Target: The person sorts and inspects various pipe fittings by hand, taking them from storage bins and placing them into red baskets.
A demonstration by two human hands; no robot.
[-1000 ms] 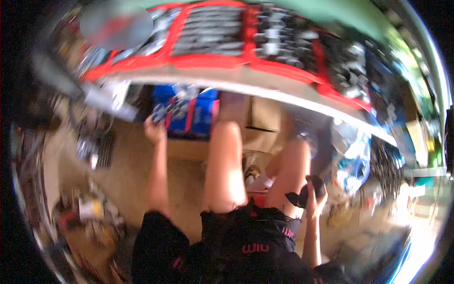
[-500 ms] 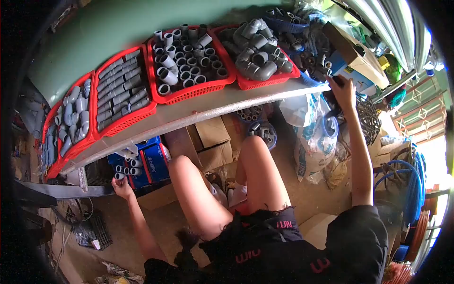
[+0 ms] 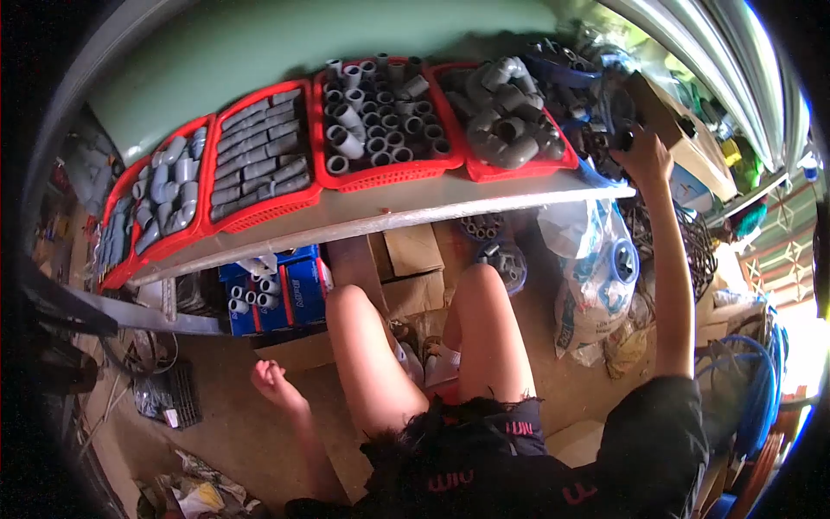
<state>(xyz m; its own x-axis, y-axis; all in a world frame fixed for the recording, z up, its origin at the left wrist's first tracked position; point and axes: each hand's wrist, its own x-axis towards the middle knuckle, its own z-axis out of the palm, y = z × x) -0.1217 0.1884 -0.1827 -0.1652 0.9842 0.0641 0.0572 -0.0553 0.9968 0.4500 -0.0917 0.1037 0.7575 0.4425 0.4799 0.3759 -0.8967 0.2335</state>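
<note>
Seated person at a bench of pipe fittings, right hand up among dark pieces, left hand held low.

Head camera, looking forward and down: The person's right hand [image 3: 648, 157] is raised at the right end of the bench [image 3: 389, 214], over a jumble of dark fittings [image 3: 581, 111]. A dark piece shows at its fingertips, but the hand's back covers much of it, so I cannot tell whether the grip is closed on it. Just right of this hand stands an open cardboard box [image 3: 707, 164].

The left hand [image 3: 278, 382] is below the bench on the other side, fingers loosely curled and grip released, apart from the things around it. Nearest to it is a blue box [image 3: 300, 290] under the bench, with several short grey fittings [image 3: 268, 301] lying on it, their round ends facing out.

Along the bench top, red baskets [image 3: 389, 177] stand side by side, filled with grey pipe pieces: bends, straight lengths in rows, upright couplings and large elbows. Below the bench, right of the person's knees, sits a white sack [image 3: 588, 307].
</note>
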